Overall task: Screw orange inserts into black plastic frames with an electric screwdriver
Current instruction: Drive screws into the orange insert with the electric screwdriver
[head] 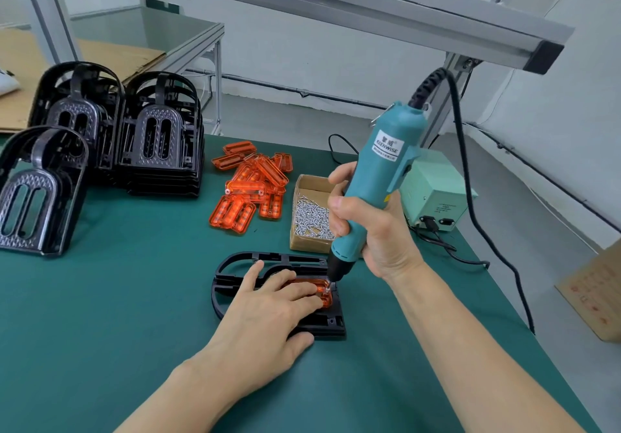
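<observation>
A flat black plastic frame (235, 284) with one rounded end lies on the green-matted bench (117, 298), toward the near edge and a little right of centre. Its long axis runs roughly left to right, rounded end to the left. A translucent orange insert (324, 293) sits in the frame's right half.

The left hand (268, 311) lies flat on top, fingers straight and spread, pressing insert and frame down; the thumb rests off the frame's near edge on the mat. The right hand (373, 231) is wrapped around the lower barrel of a teal electric screwdriver (379, 177) with a black cord running from its top. The tool leans slightly, top to the right, and its bit meets the insert's far right corner, just beside the left fingertips (314, 298). The screw point therefore lies directly under the right hand, and the left hand comes at the frame from the left, along its length. My judgement is that one corner screw is being driven; whether other corners are already fastened cannot be told, as the left hand covers them.

Counts: one frame under the hands, and three stacks of black frames (161, 143) at the far left of the bench, too nested to count. A loose heap of orange inserts (252, 184) lies mid-bench, perhaps eight or more. One open cardboard box of silver screws (311, 219) stands just beyond the frame, and one pale green power unit (437, 197) sits near the right edge.
</observation>
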A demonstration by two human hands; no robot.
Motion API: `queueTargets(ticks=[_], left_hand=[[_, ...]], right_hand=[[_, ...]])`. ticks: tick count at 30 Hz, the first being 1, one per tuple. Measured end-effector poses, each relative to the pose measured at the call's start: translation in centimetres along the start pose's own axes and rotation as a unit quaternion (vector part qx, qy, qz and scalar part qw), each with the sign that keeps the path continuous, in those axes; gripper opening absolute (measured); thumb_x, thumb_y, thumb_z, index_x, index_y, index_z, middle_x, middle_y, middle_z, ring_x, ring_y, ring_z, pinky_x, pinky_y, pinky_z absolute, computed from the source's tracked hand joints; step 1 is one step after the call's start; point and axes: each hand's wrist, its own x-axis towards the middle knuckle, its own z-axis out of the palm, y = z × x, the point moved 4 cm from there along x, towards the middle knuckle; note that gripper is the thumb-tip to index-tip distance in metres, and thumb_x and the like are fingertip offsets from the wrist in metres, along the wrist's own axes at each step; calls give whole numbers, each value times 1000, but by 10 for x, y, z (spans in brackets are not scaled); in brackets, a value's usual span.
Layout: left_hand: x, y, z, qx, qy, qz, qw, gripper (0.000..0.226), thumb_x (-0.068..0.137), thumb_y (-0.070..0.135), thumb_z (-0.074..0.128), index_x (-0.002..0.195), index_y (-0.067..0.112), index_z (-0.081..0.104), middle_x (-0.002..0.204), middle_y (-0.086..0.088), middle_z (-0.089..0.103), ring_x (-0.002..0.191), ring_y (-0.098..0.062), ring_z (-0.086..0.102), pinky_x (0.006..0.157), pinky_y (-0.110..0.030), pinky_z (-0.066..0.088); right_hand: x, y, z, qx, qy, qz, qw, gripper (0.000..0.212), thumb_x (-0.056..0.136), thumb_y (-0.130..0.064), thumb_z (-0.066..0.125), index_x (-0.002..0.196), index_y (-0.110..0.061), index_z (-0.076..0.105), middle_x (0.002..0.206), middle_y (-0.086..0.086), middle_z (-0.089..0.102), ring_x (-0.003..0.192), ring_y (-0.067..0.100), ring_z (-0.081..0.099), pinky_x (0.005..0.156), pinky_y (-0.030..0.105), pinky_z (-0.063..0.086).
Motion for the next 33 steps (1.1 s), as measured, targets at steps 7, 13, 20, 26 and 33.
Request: queueTargets(ticks=[7, 13, 20, 26, 33], left_hand=[[1, -2, 3, -8, -8, -5, 1000, 51, 89, 50, 44, 139, 42, 42, 146, 27, 34, 141, -5, 16, 107, -32, -18], [1, -5, 6, 1, -16, -13, 1000, 51, 90, 52, 43, 140, 45, 36, 147, 30, 28, 141, -2, 11, 105, -29, -21], [1, -7, 8, 1, -20, -14, 1000, 52, 90, 54, 41, 141, 47, 34, 148, 31, 26, 141, 0, 9, 105, -29, -21], [1, -6, 7, -2, -17, -15, 1000, 51, 90, 54, 42, 140, 45, 37, 147, 31, 29, 141, 0, 11, 106, -29, -19], [1, -5, 6, -3, -19, -17, 1000, 50, 90, 53, 43, 139, 45, 38, 146, 30, 30, 141, -2, 13, 107, -29, -17]], right_hand=[[-10, -1, -6, 41, -5, -18, 999, 19, 69, -13, 64, 71, -31, 59, 56, 1, 49, 47, 15, 42, 54, 27, 43], [-12, -1, -8, 15, -10, -28, 999, 15, 71, -14, 62, 67, -29, 61, 55, 1, 48, 47, 14, 44, 55, 27, 43], [-9, -2, -6, 23, -57, -35, 997, 16, 71, -10, 60, 70, -26, 61, 55, 2, 48, 46, 14, 44, 54, 26, 43], [-4, 1, -7, 24, -32, -25, 999, 13, 68, -12, 61, 67, -25, 60, 52, 4, 45, 44, 16, 42, 53, 27, 42], [-8, 6, -7, 34, 3, -17, 999, 15, 68, -14, 63, 77, -24, 56, 54, 3, 46, 45, 18, 41, 53, 28, 42]])
